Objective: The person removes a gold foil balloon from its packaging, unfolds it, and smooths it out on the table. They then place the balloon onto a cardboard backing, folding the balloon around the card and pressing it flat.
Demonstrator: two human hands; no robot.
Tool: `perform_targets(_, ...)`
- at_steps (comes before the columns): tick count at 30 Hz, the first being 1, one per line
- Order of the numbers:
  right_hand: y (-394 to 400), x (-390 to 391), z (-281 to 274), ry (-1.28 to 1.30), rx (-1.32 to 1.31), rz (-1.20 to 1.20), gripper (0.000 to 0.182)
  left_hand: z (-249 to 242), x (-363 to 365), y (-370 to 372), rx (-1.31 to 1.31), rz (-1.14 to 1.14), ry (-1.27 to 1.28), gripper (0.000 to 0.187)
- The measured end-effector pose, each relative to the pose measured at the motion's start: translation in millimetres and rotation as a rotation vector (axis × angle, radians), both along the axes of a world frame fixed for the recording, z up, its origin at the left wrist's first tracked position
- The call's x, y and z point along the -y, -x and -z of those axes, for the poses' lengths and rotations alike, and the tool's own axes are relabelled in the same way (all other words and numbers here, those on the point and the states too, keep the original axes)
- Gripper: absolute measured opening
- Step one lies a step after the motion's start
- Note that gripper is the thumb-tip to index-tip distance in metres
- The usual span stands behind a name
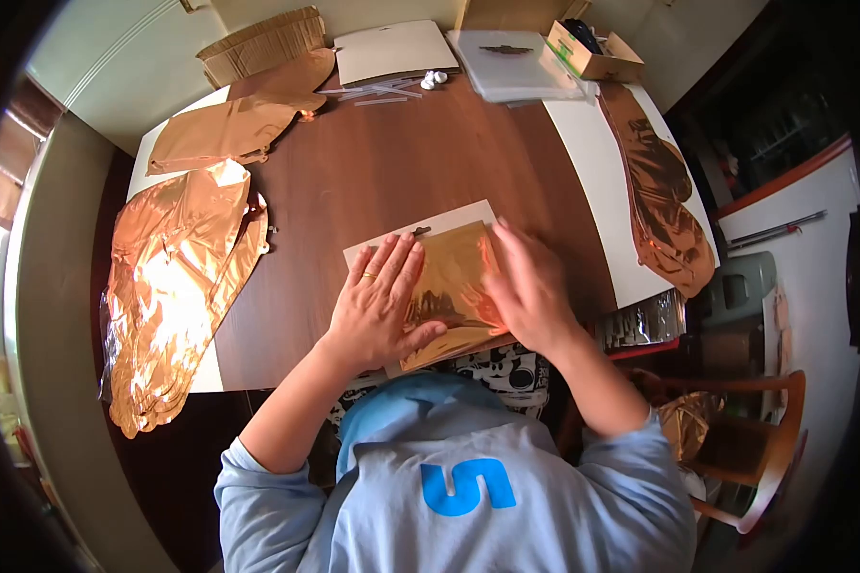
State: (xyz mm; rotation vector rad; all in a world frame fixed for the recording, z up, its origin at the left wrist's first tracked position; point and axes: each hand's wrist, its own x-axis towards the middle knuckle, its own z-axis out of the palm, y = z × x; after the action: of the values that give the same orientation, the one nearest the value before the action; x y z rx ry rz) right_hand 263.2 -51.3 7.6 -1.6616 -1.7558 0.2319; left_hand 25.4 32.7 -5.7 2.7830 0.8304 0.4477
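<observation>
A folded copper-gold foil balloon [449,272] lies flat on a white card [470,214] at the table's near edge. My left hand [373,310] rests palm down on the foil's left side and the card, its fingers stretched out and a ring on one of them. Along the foil's right edge is my right hand [533,296], slightly blurred, with its fingers extended and the thumb by the foil. Neither hand grips anything. Part of the card is hidden under the foil and my left hand.
Flat copper foil balloons [177,286] are piled at the left, with another foil piece [655,191] at the right. Toward the back are white cards [397,53], clear plastic sleeves [516,67], thin clear strips [377,93] and an open box [597,57]. A wooden chair [779,449] stands at right.
</observation>
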Motion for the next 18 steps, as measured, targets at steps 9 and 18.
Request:
perform_targets(9,23,127,46,0.606,-1.336,-0.083,0.024,-4,32,-3,0.003,0.036,0.034,0.1)
perform_targets(18,60,109,43,0.376,-1.597,0.072,0.029,-9,49,-3,0.013,0.067,0.105,0.099)
